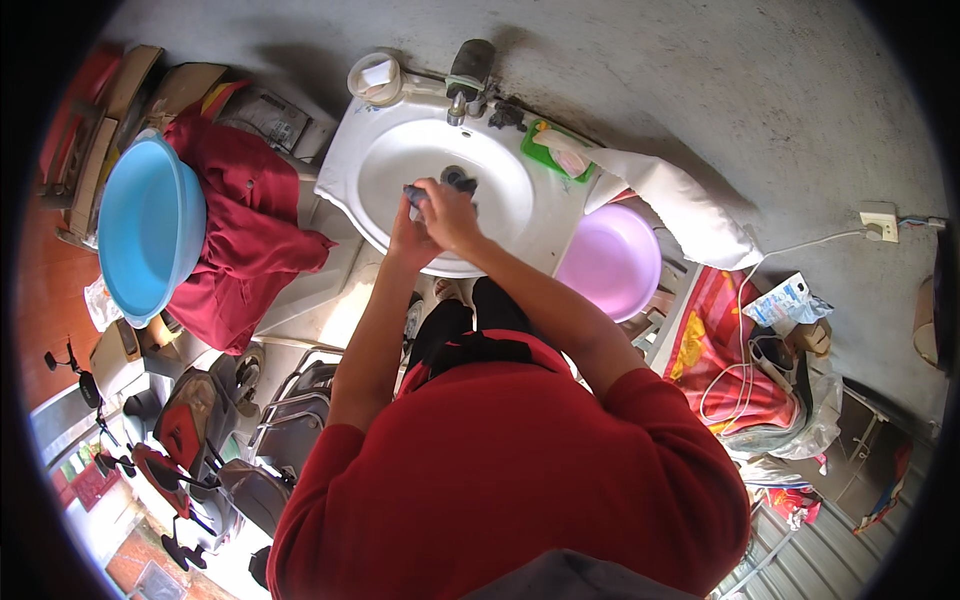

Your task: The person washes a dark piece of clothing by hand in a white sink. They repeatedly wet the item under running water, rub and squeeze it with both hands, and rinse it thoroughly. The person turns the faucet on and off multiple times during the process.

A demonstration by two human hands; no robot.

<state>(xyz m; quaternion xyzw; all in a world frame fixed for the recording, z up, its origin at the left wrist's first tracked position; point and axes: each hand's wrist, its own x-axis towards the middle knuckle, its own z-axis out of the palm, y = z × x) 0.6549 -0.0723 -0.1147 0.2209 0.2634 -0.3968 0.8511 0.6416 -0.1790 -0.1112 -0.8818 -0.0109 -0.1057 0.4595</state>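
Note:
My left hand (409,238) and my right hand (451,214) are together over the near part of a white ceramic washbasin (502,187). Between them they grip a small dark grey cloth (415,195); its exact kind is not clear. Part of the dark cloth hangs past my right fingers near the drain (452,174). My right hand lies over the left and hides some of its fingers. Behind the bowl stands a metal faucet (457,109), with a dark cylinder (472,64) above it.
A green soap tray (536,150) and a round plastic tub (375,91) sit on the basin's rim. To the right are a pink basin (611,259) and a draped white cloth (667,187). On the left, a blue basin (142,225) stands beside dark red fabric (251,180).

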